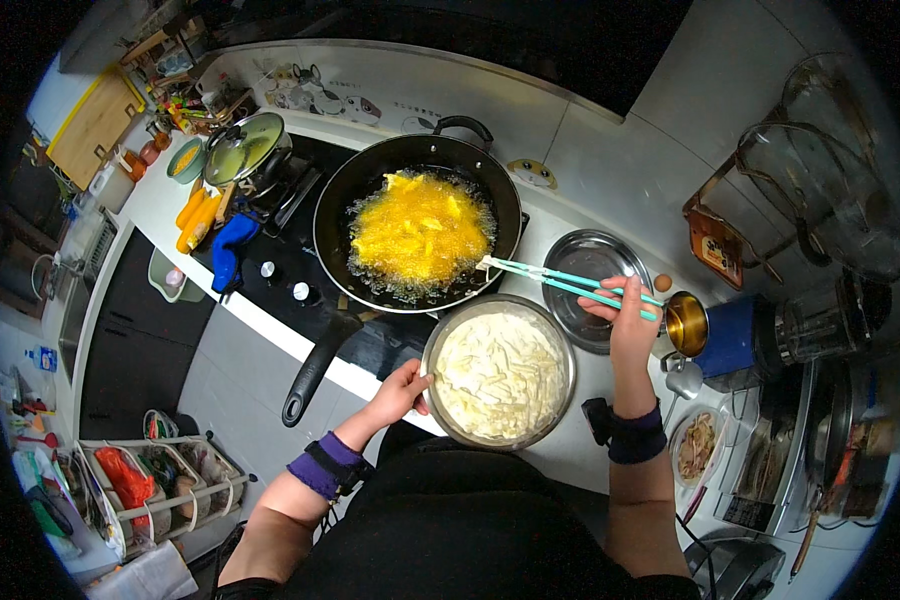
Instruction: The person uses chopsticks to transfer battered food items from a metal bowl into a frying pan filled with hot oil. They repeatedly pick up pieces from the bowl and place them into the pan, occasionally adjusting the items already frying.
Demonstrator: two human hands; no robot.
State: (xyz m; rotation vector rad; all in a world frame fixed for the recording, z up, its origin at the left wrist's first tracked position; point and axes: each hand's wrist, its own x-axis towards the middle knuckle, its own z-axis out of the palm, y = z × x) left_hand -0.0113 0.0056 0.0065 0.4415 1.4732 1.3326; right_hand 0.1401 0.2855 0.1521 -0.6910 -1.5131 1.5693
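Observation:
My left hand point(399, 391) grips the rim of a steel bowl point(570, 375), which is full of pale batter-coated strips point(499, 375). Between the fingers of my right hand point(630, 319) is a pair of turquoise chopsticks point(551, 274). Their batter-smeared tips reach over the near right rim of a black wok point(331, 225). Inside the wok, a golden mass of food point(420, 232) fries in bubbling oil. The wok stands on a black glass hob point(285, 259), its handle point(319, 371) pointing toward my left side.
Right of the wok sit a steel tray point(592, 326), an egg point(662, 283) and a small pot of oil point(686, 324). A blue blender base point(731, 337) stands farther right. To the left are a glass-lidded pot point(244, 150), corn cobs point(197, 221) and a blue cloth point(234, 251).

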